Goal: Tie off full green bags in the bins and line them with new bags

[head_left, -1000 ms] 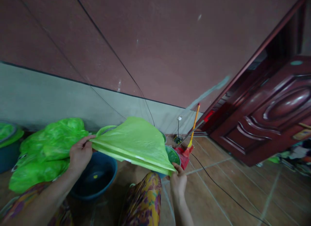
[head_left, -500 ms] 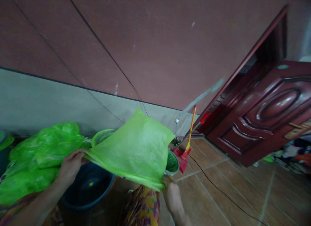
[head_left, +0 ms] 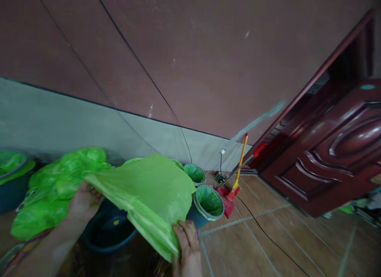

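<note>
The left hand (head_left: 85, 201) pinches the far-left edge of a green plastic bin liner (head_left: 149, 193), fingers curled over the film, while the right hand (head_left: 187, 245) grips the near-right corner, thumb and fingers closed on a bunched fold. Between the two hands the liner is stretched flat and slightly sagging, held in the air directly above an unlined dark blue bucket (head_left: 107, 231) that stands on the tiled floor (head_left: 262, 245) just in front of the person.

The step in hand looks like spreading the liner out over the bucket; the liner's mouth does not appear to be open yet, so the layers likely need to be parted before the film can be lowered inside and its edge folded over the rim.

Just to the right of the bucket, two more buckets already carry green liners: a nearer one (head_left: 208, 203) and a farther one (head_left: 195, 174) close to the wall. To the left lies a crumpled heap of green bags (head_left: 56, 189), and at the far left edge another lined bucket (head_left: 12, 177) is partly in view. Beyond the lined buckets a mop with a yellow handle (head_left: 241, 160) leans over a red base, a black cable (head_left: 268, 237) trails across the floor, and a dark red panelled door (head_left: 336, 150) stands open on the right.
</note>
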The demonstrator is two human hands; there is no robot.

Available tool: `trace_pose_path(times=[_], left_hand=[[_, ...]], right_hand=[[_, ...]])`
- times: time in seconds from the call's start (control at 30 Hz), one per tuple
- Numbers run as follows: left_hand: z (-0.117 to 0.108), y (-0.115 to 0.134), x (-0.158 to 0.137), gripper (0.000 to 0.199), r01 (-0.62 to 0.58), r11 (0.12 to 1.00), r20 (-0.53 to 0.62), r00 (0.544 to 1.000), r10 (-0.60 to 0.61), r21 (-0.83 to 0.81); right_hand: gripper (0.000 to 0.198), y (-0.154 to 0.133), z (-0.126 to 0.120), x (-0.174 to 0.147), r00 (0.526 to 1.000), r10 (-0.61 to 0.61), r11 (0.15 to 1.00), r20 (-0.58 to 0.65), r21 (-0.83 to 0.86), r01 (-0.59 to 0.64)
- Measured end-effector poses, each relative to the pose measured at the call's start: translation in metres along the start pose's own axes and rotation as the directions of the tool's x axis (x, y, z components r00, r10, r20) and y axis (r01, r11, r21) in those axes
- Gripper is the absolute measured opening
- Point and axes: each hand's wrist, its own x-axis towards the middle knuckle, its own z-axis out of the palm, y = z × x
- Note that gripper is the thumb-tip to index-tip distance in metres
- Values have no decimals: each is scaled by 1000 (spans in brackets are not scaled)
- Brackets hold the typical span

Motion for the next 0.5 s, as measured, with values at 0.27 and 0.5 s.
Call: trace_pose_path(times=[0.27,0.5], left_hand=[[-31,-52,-37,58,372,928,292,886,-360,13],[-8,-46,-40,25,353,884,246,867,-432,308]], right_hand=[[80,-64,52,6,986,74,994,147,66,-85],[74,-74,83,-19,960,88,996,265,-32,-83]])
